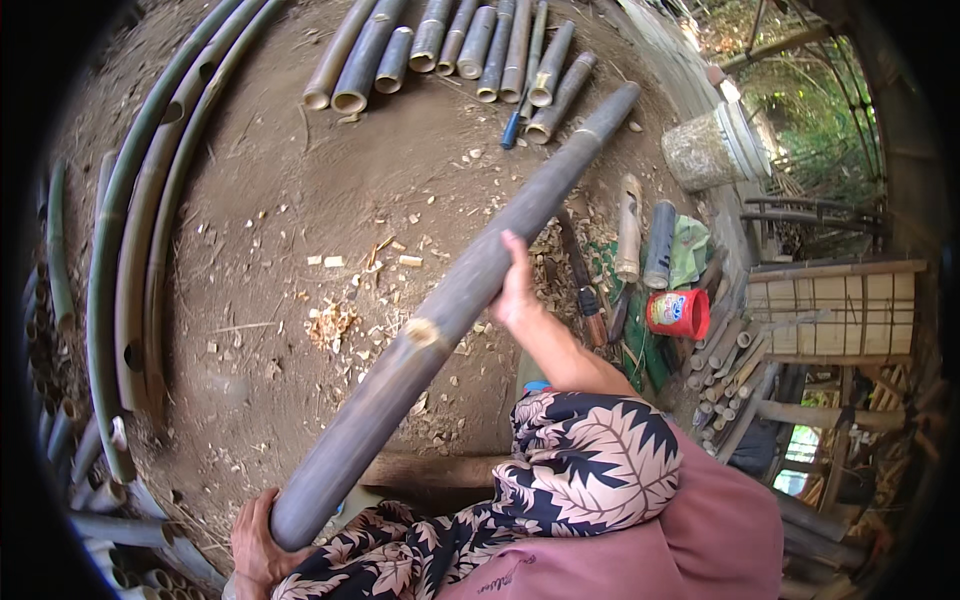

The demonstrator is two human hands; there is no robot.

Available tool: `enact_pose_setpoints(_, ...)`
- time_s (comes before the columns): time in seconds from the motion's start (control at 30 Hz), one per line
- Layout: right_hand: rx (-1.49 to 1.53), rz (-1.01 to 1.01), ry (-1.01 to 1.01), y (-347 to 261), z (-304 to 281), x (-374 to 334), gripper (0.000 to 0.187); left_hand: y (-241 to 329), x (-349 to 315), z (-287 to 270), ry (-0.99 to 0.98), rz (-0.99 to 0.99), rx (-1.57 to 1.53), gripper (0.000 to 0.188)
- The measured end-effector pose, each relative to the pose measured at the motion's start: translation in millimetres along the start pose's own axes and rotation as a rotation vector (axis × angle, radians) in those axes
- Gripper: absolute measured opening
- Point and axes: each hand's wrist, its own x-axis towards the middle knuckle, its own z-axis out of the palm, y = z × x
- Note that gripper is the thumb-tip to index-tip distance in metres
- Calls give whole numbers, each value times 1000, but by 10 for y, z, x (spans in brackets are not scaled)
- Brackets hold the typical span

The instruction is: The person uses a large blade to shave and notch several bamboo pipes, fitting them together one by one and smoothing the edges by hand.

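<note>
A long, dark grey bamboo pole [385, 400] slants across the view, from my left knee up to the far right. A pale, trimmed node ring shows near its middle. At its near end, my left hand [262, 545] is closed round the pole beside my patterned trouser leg. Farther up, my right hand [515, 290] grips the pole from the right side, its thumb on top and its other fingers hidden underneath. Wood chips [338, 325] lie scattered on the dirt under the pole. A dark-bladed knife [590, 310] with a wooden handle lies to the right of my right hand.
Several cut bamboo lengths [370, 60] lie in a row at the far side, with a blue marker [511, 130] beside them. Long bamboo poles [135, 230] lie at left. On the right are a white bucket [705, 150], a red tub [680, 314] and short bamboo pieces [628, 230].
</note>
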Motion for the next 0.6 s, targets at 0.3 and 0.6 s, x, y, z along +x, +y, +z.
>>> enact_pose_setpoints(0.3,174,-350,-127,-1276,-726,865,93,661,61,-419,-266,78,-412,92)
enact_pose_setpoints(0.6,412,-337,-505,-1341,-321,418,93,1665,-152,-1160,-141,264,-151,92)
